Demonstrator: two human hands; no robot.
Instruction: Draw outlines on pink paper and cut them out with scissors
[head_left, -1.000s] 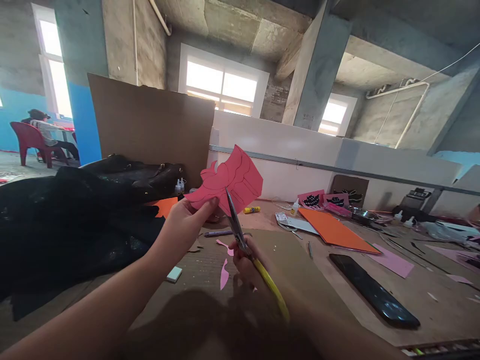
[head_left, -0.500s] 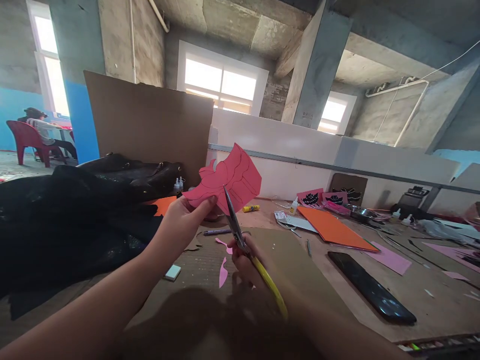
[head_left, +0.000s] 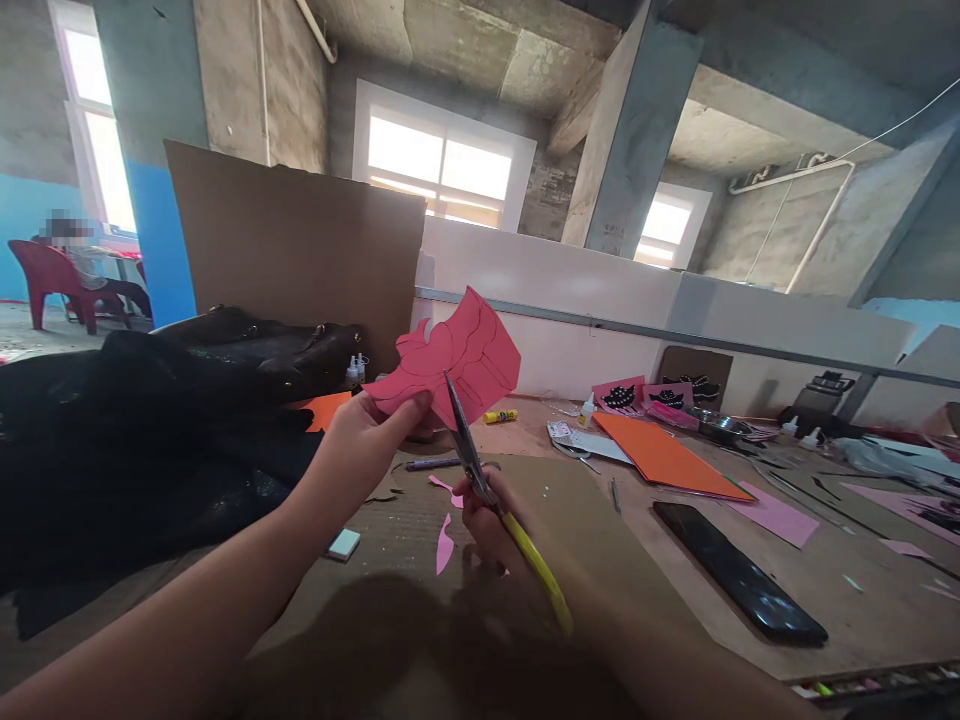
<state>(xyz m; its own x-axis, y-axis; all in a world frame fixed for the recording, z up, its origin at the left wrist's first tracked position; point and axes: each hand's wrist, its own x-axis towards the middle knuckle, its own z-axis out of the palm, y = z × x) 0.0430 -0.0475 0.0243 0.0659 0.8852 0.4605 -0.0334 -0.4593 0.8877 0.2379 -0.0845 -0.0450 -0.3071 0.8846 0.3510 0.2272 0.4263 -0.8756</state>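
My left hand (head_left: 369, 440) pinches the lower edge of a pink paper sheet (head_left: 457, 355) with pencil-drawn curved outlines, held up above the table. My right hand (head_left: 495, 520) grips yellow-handled scissors (head_left: 487, 490); their blades point up and meet the paper's bottom edge beside my left thumb. Small pink paper offcuts (head_left: 445, 540) lie on the brown cardboard below my hands.
A black phone (head_left: 739, 585) lies at right, near an orange sheet (head_left: 664, 458) and pink sheets (head_left: 776, 515). A black fabric heap (head_left: 135, 440) and a bag fill the left. A purple pen (head_left: 435, 464), glue stick (head_left: 501, 416) and eraser (head_left: 345, 543) lie about. A person sits far left.
The view has shifted a little; hands, paper and scissors hold nearly the same pose, with the blades still at the paper's lower edge.
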